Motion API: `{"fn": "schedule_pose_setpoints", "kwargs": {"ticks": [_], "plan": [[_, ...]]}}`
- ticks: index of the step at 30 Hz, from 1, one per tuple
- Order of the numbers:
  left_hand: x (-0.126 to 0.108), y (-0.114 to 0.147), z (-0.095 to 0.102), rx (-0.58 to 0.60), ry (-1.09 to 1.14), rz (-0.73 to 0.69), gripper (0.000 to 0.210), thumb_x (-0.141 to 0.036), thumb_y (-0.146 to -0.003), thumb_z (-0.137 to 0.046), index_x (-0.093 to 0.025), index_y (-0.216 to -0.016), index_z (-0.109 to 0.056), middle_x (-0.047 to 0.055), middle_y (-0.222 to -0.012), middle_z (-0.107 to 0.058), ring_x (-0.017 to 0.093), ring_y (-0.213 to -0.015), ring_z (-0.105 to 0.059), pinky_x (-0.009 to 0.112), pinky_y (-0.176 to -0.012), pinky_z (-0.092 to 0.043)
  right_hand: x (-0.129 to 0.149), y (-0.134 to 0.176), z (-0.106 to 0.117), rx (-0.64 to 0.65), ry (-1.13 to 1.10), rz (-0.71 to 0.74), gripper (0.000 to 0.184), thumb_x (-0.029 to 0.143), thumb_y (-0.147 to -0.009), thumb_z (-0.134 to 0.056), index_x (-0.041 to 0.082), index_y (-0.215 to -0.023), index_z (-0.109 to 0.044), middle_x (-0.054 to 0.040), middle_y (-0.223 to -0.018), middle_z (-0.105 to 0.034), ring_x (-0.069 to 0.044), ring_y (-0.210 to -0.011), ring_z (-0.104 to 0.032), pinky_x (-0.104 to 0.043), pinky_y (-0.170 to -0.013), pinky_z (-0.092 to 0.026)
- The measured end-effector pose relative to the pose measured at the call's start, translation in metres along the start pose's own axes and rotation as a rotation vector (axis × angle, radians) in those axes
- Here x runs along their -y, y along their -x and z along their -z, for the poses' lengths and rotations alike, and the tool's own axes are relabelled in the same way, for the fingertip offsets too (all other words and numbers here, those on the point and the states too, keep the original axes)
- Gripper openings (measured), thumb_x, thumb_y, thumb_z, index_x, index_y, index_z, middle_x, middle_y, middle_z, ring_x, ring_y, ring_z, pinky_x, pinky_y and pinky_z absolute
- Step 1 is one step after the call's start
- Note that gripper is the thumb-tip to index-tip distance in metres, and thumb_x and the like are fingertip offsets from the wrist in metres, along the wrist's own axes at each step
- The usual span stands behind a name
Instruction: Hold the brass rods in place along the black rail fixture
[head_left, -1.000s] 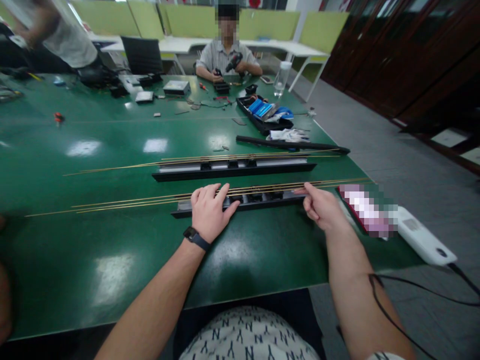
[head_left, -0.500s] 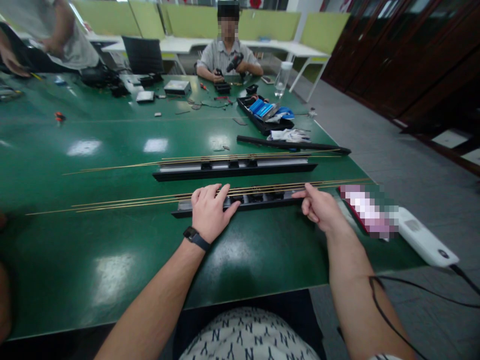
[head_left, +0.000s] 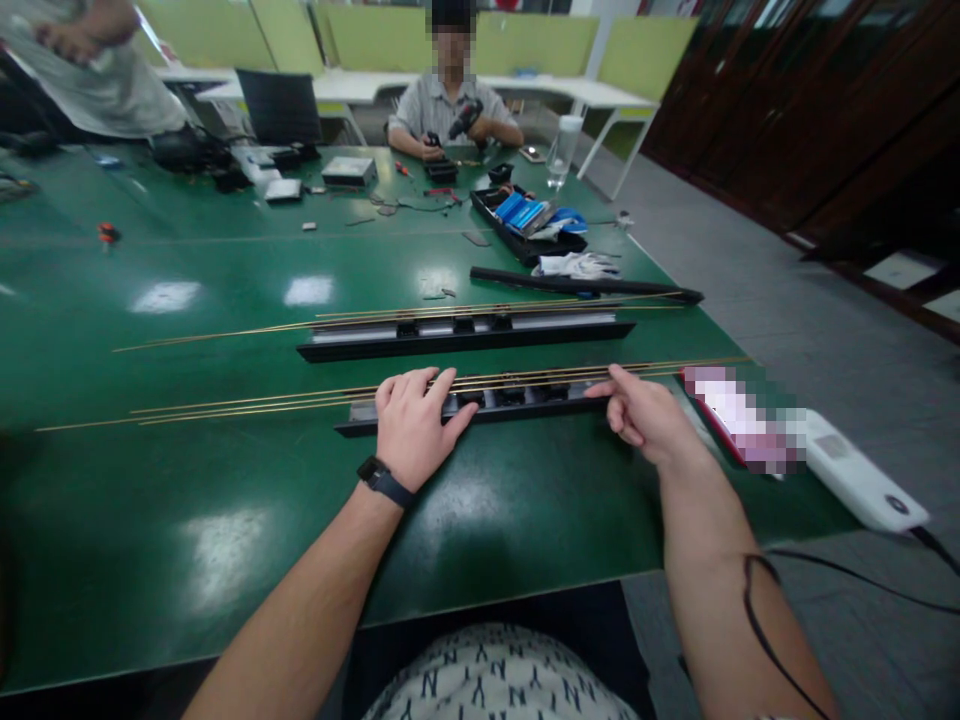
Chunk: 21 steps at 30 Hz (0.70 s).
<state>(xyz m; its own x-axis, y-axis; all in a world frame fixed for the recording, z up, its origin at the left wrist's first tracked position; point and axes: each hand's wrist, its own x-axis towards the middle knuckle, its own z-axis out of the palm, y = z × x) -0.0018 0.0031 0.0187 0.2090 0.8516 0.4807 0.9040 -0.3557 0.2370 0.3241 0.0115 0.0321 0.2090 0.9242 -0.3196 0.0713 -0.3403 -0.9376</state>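
Note:
A long black rail (head_left: 495,410) with a pale inner channel and black fittings lies crosswise before me. Thin brass-coloured rods (head_left: 247,404) run along it and stick out past both ends. Across its left part rests my left hand (head_left: 412,420), a dark watch on the wrist, with fingers over the rods and thumb held apart. My right hand (head_left: 641,412) is at the rail's right end: thumb at the upper edge, index finger along the channel, other fingers curled. Farther back lies a second black rail (head_left: 465,343) with more brass-coloured rods (head_left: 420,312).
A long black strip (head_left: 585,284), white gloves (head_left: 577,265) and a black tray (head_left: 487,210) lie behind. To the right are a red-edged, blurred item (head_left: 739,420) and a white corded device (head_left: 862,475). Across the green table (head_left: 247,570), a person (head_left: 454,110) holds a power drill (head_left: 466,118).
Both hands keep nearly the same pose on the near rail. My view has shifted slightly. The standing person at upper left has moved an arm upward.

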Motion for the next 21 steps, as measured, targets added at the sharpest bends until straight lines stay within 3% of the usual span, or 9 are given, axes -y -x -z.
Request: {"fn": "schedule_pose_setpoints", "kwargs": {"ticks": [11, 21], "plan": [[0.0011, -0.0007, -0.0004, 0.016, -0.010, 0.006, 0.045, -0.055, -0.096, -0.064, -0.025, -0.130, -0.067, 0.012, -0.129, -0.070, 0.032, -0.121, -0.062, 0.052, -0.107, -0.037, 0.0013, -0.0005, -0.0025, -0.033, -0.139, -0.021, 0.042, 0.046, -0.097, -0.061, 0.006, -0.096, -0.076, -0.0024, -0.042, -0.056, -0.007, -0.024, -0.028, -0.020, -0.028, -0.015], [0.0004, -0.0016, 0.0010, 0.024, -0.014, 0.006, 0.044, -0.055, -0.096, -0.063, -0.026, -0.130, -0.067, 0.012, -0.127, -0.071, 0.032, -0.118, -0.062, 0.052, -0.106, -0.036, -0.0036, -0.0039, 0.0001, -0.007, -0.160, 0.008, 0.041, 0.048, -0.091, -0.067, 0.009, -0.099, -0.076, -0.0018, -0.044, -0.057, -0.007, -0.025, -0.027, -0.022, -0.028, -0.014]]}}
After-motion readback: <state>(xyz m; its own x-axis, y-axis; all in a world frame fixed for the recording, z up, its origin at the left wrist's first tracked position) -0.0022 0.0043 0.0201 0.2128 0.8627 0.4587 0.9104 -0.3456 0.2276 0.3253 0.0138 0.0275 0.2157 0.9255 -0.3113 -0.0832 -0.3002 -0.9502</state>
